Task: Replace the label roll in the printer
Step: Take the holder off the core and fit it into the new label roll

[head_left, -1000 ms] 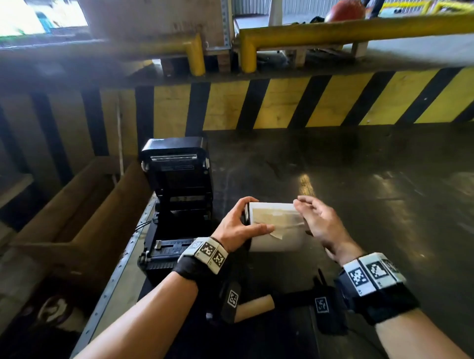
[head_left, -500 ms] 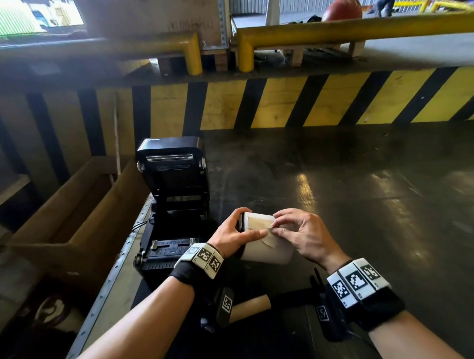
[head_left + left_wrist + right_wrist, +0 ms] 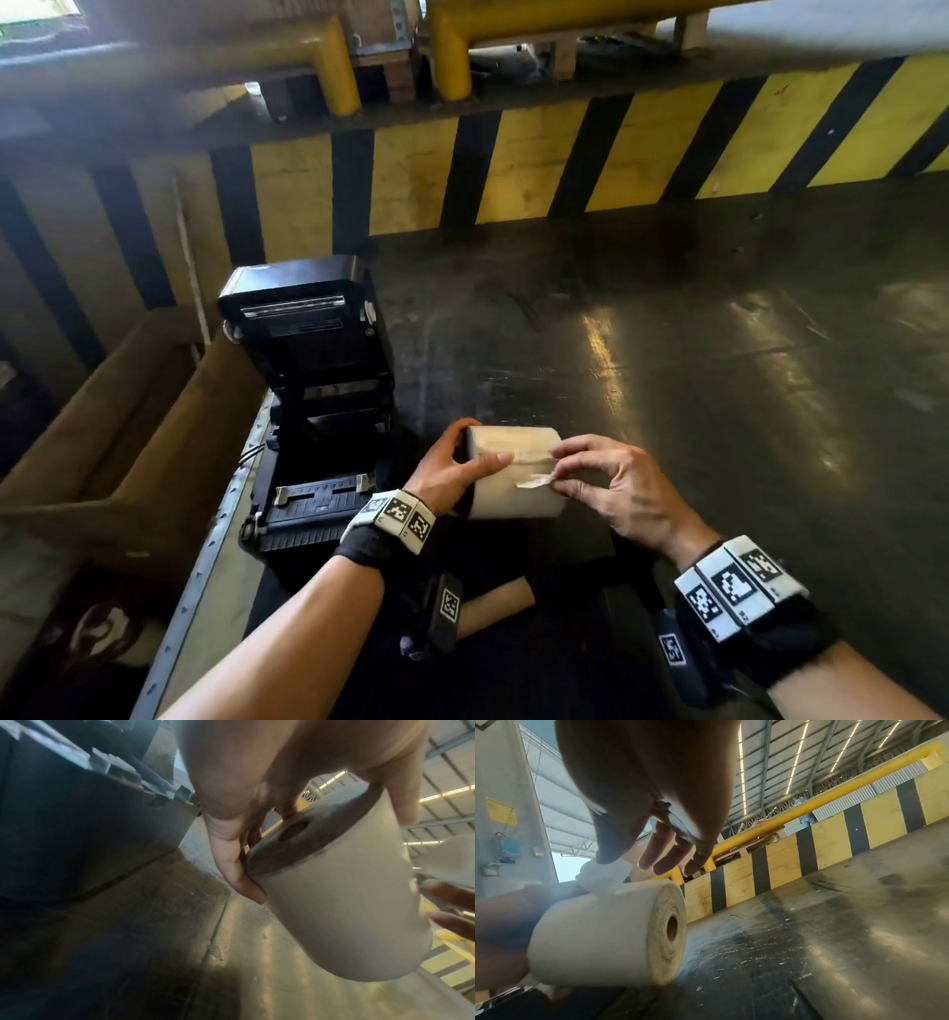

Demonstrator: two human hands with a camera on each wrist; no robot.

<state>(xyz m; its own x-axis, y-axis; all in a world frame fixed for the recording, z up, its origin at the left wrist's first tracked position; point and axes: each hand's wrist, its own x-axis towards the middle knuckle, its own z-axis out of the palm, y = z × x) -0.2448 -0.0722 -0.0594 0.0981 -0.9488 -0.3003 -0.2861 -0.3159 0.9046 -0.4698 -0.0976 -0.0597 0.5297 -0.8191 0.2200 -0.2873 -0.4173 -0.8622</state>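
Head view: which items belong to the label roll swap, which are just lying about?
In the job:
- label roll, gripped by left hand
- loose tab, pinched by right hand
- printer, lid open
- cardboard core, near the wrists, probably the spent roll

Lying about:
- cardboard box, left of printer
- yellow rail
- striped barrier

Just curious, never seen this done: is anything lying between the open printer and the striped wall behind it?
Nothing that I can see. In the head view only bare dark floor shows between the printer and the striped wall.
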